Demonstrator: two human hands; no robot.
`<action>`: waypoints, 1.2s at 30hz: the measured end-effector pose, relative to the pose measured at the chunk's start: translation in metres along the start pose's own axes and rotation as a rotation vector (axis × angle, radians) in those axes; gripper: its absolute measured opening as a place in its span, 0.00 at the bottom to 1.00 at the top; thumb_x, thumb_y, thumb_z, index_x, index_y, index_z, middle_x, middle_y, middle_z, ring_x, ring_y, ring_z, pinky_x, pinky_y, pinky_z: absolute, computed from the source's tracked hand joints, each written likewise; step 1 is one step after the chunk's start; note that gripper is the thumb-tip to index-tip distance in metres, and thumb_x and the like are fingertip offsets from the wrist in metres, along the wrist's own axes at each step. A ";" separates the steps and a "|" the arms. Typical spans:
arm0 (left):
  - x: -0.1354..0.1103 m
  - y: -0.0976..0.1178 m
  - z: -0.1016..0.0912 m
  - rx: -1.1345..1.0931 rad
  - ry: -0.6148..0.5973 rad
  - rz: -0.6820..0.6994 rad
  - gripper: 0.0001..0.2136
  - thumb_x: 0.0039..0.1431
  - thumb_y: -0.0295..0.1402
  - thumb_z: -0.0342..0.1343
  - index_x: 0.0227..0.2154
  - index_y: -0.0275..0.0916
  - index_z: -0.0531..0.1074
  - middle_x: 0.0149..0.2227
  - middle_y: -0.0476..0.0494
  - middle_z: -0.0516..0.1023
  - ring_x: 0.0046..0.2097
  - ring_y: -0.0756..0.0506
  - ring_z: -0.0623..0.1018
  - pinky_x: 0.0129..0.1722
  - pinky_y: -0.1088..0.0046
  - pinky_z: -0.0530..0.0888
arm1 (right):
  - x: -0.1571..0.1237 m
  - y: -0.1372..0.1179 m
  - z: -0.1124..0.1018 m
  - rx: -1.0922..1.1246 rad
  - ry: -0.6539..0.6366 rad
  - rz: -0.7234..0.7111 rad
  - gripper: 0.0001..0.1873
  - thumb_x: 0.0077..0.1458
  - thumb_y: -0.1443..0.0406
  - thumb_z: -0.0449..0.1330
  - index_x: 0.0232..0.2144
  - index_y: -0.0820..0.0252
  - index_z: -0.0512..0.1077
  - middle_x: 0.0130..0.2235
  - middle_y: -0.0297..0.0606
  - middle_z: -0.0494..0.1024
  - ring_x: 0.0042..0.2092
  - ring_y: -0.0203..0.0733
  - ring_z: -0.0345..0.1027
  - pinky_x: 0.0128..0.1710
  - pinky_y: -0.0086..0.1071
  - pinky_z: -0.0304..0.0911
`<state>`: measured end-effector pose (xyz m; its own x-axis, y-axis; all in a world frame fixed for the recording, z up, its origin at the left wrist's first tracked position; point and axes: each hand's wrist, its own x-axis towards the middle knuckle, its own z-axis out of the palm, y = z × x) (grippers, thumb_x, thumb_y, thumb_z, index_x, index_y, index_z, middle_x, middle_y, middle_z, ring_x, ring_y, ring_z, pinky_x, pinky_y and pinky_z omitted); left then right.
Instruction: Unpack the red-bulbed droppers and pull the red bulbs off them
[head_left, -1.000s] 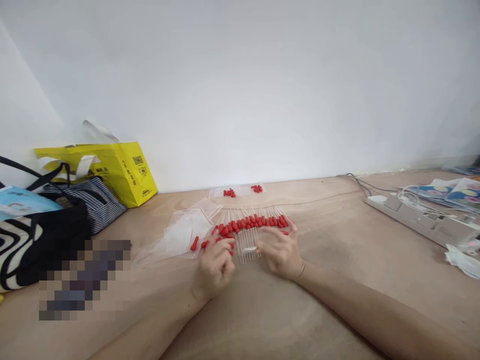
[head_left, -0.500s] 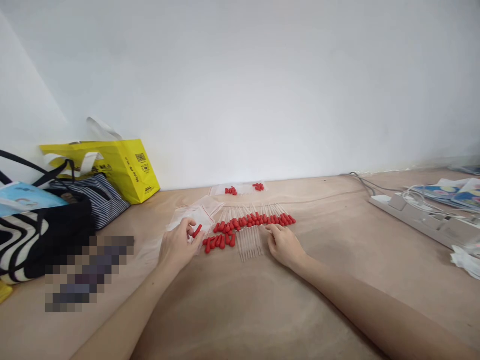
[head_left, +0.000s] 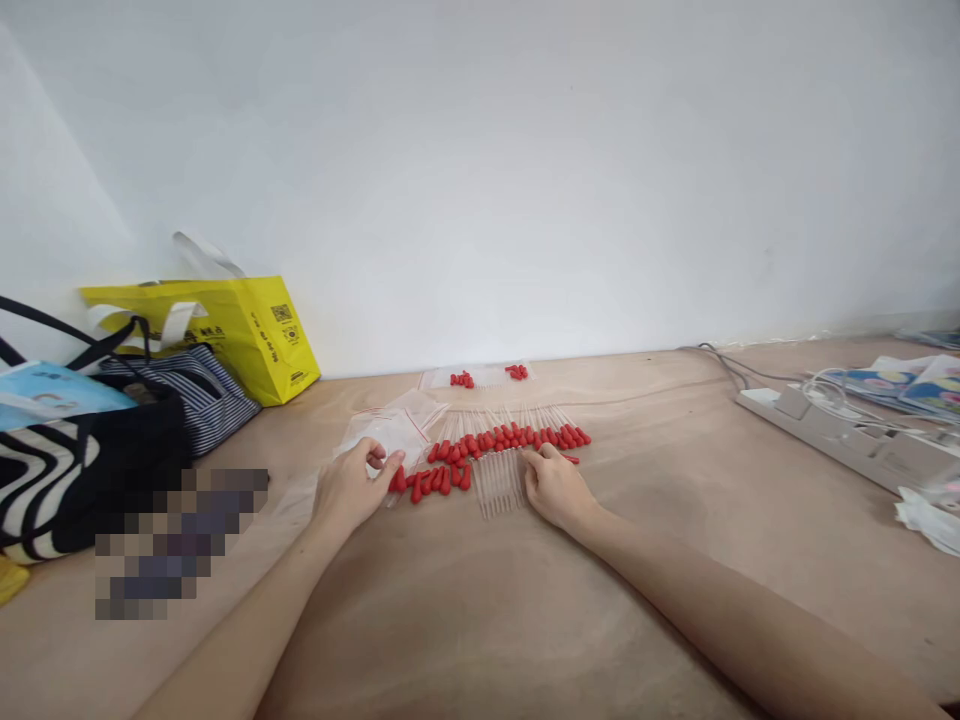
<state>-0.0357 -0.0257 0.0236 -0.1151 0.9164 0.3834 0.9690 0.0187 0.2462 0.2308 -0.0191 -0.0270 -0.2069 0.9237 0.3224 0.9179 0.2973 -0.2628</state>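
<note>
My left hand (head_left: pixel 354 485) rests at the left end of a small group of loose red rubber bulbs (head_left: pixel 436 481), thumb and forefinger apart. The thumb tip is beside or touching the nearest red bulb (head_left: pixel 398 480). My right hand (head_left: pixel 556 487) has its fingers bent together at the upper right end of a row of bare clear tubes (head_left: pixel 498 485), seemingly pinching one tube. Behind them lies a fanned row of droppers with red bulbs (head_left: pixel 510 437), their clear stems pointing away. One red tip (head_left: pixel 571 460) shows just right of my right hand.
Clear zip bags (head_left: pixel 390 430) lie behind my left hand. Another bag (head_left: pixel 491 377) with red-bulbed droppers lies by the wall. On the left stand a yellow bag (head_left: pixel 277 340) and a black bag (head_left: pixel 142 470). A power strip (head_left: pixel 832 430) with cables is at right.
The red bulb between my left fingers has gone down to the left end of the loose group. My right hand has shifted slightly left, its fingers curling more, and a red tip shows beside it.
</note>
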 end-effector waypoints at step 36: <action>-0.014 0.048 0.008 0.096 0.192 0.497 0.10 0.56 0.32 0.43 0.39 0.37 0.65 0.30 0.44 0.76 0.35 0.44 0.74 0.40 0.64 0.62 | -0.009 0.021 -0.011 0.120 0.311 -0.346 0.13 0.52 0.71 0.50 0.37 0.59 0.71 0.30 0.36 0.76 0.37 0.39 0.61 0.39 0.35 0.49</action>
<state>0.0143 -0.0343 0.0230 0.3334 0.7345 0.5910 0.9314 -0.3538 -0.0858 0.2556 -0.0244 -0.0250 -0.3654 0.6546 0.6618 0.7637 0.6173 -0.1889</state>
